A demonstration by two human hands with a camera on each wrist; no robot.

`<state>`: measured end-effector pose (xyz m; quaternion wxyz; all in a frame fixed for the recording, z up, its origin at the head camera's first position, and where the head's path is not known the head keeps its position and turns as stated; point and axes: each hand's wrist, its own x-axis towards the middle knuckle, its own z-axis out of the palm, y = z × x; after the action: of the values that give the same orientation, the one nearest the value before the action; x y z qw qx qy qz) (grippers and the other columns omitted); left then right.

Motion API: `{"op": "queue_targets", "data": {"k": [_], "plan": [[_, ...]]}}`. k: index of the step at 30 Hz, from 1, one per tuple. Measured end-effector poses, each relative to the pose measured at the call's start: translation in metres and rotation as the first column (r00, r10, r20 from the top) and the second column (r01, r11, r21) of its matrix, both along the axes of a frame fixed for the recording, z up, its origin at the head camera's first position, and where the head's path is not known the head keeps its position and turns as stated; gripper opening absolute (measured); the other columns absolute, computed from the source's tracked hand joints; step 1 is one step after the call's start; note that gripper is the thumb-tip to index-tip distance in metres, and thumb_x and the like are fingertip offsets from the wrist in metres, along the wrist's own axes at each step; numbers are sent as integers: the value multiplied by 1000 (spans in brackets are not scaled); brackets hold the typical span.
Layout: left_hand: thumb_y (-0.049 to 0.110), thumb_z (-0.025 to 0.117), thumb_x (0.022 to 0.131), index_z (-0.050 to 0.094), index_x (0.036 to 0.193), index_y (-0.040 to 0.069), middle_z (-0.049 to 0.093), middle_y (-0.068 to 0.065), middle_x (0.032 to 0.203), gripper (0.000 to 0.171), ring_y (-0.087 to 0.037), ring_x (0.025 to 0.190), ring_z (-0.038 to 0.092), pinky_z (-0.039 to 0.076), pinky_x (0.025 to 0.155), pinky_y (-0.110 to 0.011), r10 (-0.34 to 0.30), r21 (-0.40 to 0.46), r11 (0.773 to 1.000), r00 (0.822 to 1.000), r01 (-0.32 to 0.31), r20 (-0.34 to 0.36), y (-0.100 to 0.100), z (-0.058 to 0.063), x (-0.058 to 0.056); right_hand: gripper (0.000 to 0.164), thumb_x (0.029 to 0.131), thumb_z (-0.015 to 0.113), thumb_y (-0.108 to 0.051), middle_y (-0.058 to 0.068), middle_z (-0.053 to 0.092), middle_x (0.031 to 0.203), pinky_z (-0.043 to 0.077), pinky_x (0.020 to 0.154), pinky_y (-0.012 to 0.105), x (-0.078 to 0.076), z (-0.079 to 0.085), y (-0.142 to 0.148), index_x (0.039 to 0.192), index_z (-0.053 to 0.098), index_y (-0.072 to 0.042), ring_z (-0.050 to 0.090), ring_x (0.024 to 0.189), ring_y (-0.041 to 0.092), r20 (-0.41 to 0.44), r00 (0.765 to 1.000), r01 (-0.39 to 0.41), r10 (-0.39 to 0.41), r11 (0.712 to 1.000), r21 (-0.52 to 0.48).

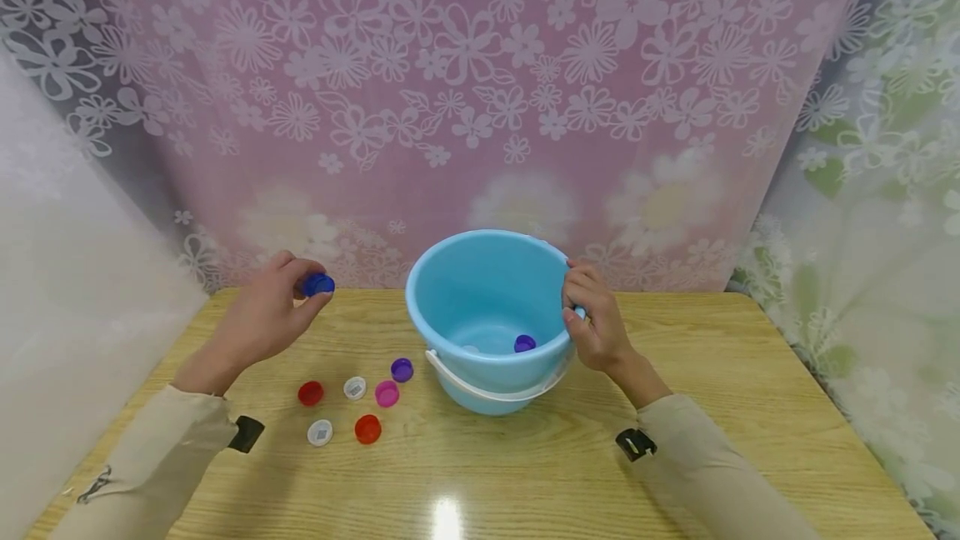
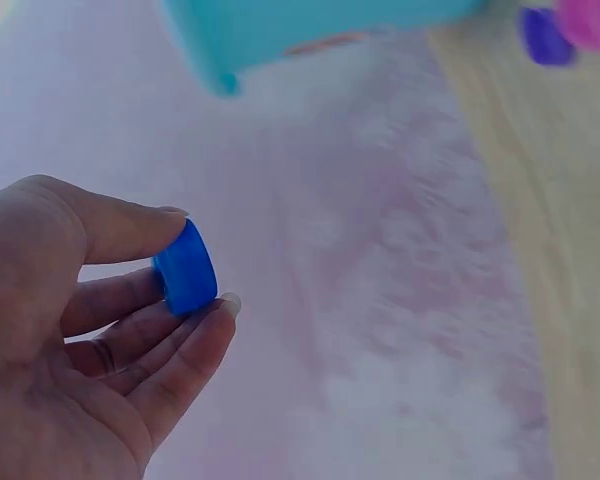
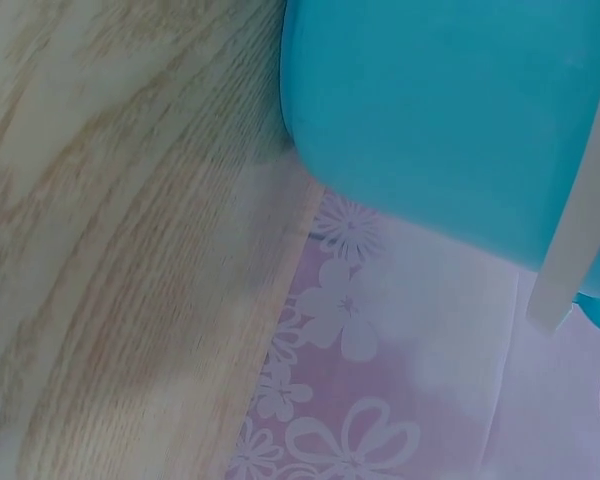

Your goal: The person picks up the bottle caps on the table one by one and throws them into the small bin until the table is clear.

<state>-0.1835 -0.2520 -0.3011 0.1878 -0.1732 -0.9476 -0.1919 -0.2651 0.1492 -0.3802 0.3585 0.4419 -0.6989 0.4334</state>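
Between thumb and fingertips my left hand pinches a blue bottle cap, held up above the table to the left of the bucket; the left wrist view shows the same cap edge-on. My right hand grips the right rim of a light blue bucket, fingers curled over it. The bucket tips toward me. Inside it lie a purple cap and a whitish one partly hidden by the front rim. In the right wrist view the bucket's side fills the upper right, with only a fingertip showing.
Left of the bucket, several caps lie on the wooden table: red, orange-red, white, another white, pink and purple. The bucket's white handle hangs in front. A pink flowered curtain stands behind.
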Motion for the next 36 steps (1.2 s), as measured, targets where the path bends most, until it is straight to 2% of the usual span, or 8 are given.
{"op": "queue_targets", "data": {"k": [6,9,12,17,21,25,30,36], "plan": [[11,69,88,62,114,-1,53,-7,94,30,-22,81,63,51,67,-40,-50,74,996,993,58,-106,23,32,11,13,74,38,-16,-2,37,67,32,98,55,0,-1,-1,61,35,-15,44,83,24,5,1000,20,-20,1000,-9],[12,69,87,62,115,1,53,-4,96,30,-18,83,62,51,69,-37,-71,85,993,990,82,-122,38,45,17,12,73,38,-15,-1,38,68,32,99,52,-1,-1,-1,61,35,-14,44,83,25,3,1000,14,-14,1000,-14],[10,70,87,63,115,2,54,-3,97,31,-17,85,60,52,72,-37,-124,102,985,984,138,-130,54,57,22,12,73,38,-15,-1,38,68,31,102,47,-1,0,-1,61,35,-13,44,83,25,0,1000,10,-10,1000,-14],[7,71,85,62,117,0,56,-5,101,34,-16,87,59,52,77,-35,-230,122,962,964,246,-133,80,68,25,13,74,37,-16,-1,37,67,31,101,46,0,0,-1,61,35,-14,44,83,25,0,1000,11,-11,1000,-9],[9,72,85,63,117,0,55,-5,99,34,-16,88,59,53,77,-32,-277,107,951,955,289,-107,98,68,24,12,73,38,-15,0,38,67,31,101,47,1,1,-2,61,36,-14,44,82,27,4,1000,1,-1,1000,-16],[13,72,86,62,119,-1,56,-6,99,37,-15,88,61,53,77,-30,-317,62,945,945,322,-82,113,62,21,12,73,38,-15,-1,37,67,31,102,46,0,0,-1,61,36,-14,44,82,25,3,1000,3,-3,1000,-19],[20,73,85,65,117,2,58,-5,100,37,-13,86,60,52,75,-27,-338,-1,941,939,339,-66,127,51,14,13,74,38,-15,-2,37,66,32,98,54,1,0,-1,61,36,-14,44,82,24,5,1000,4,-4,1000,-20],[26,73,85,68,111,7,60,-1,98,32,-11,82,55,49,72,-25,-351,-23,936,936,351,-15,137,43,6,13,74,38,-15,-1,37,67,32,94,61,0,0,-1,61,37,-14,44,82,25,-1,1000,4,-4,1000,-14]]}}
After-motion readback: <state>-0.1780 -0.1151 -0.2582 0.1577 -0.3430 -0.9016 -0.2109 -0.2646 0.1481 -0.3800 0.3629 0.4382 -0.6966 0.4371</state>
